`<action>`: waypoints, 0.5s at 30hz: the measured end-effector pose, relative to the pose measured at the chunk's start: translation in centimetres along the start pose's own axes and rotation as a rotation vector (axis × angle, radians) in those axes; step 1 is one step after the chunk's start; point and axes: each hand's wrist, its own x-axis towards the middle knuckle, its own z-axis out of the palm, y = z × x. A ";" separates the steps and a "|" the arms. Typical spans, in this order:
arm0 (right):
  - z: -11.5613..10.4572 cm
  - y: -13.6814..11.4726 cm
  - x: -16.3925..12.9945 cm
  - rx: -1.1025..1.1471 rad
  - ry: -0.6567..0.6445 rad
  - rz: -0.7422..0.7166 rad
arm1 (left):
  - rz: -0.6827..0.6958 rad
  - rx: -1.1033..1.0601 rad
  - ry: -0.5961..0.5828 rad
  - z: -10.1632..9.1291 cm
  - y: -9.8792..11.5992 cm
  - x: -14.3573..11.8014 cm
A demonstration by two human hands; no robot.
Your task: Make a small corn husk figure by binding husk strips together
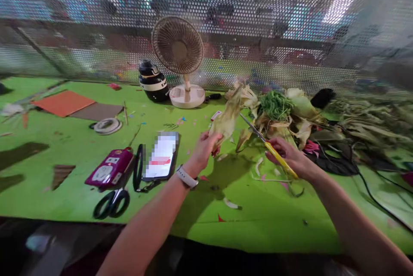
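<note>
Farthest left of the left hand, a purple socket block [111,168] lies on the green tabletop [245,224], with black-handled scissors [114,207] on its near side. A phone [163,155] rests just left of the same hand. The left hand [204,151], banded at the wrist, pinches the base of a pale dried husk [229,116], which rises above the fingers. To its right, a slim yellow-handled tool [280,162] slants toward the husk; contact at its tip cannot be judged clearly. Beyond the right hand sits a green stringy bundle [275,105]. The right hand [288,155] has its fingers closed around the tool's handle.
</note>
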 end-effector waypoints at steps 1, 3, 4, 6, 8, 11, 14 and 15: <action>-0.3 0.0 -0.2 0.008 -0.005 -0.002 | -0.004 0.009 -0.003 0.0 0.0 0.0; -0.9 -0.1 -0.4 0.042 -0.013 0.003 | -0.019 0.032 -0.024 0.1 0.1 0.0; -1.1 -0.2 -0.5 0.054 -0.011 0.007 | -0.031 0.041 -0.033 0.2 0.2 0.0; -1.5 -0.5 -0.5 0.065 0.004 0.010 | -0.054 0.053 -0.036 0.4 0.4 -0.2; -2.0 -0.8 -0.3 0.070 0.018 0.009 | -0.069 0.056 -0.023 0.6 0.6 -0.4; -2.5 -1.3 0.0 0.067 0.049 0.015 | -0.102 0.076 -0.015 0.7 1.0 -0.7; -2.6 -1.0 0.4 0.047 0.078 -0.012 | -0.110 0.076 0.009 0.6 1.1 -0.7; -2.4 -0.7 0.5 0.033 0.078 -0.022 | -0.082 0.051 0.052 0.5 1.1 -0.5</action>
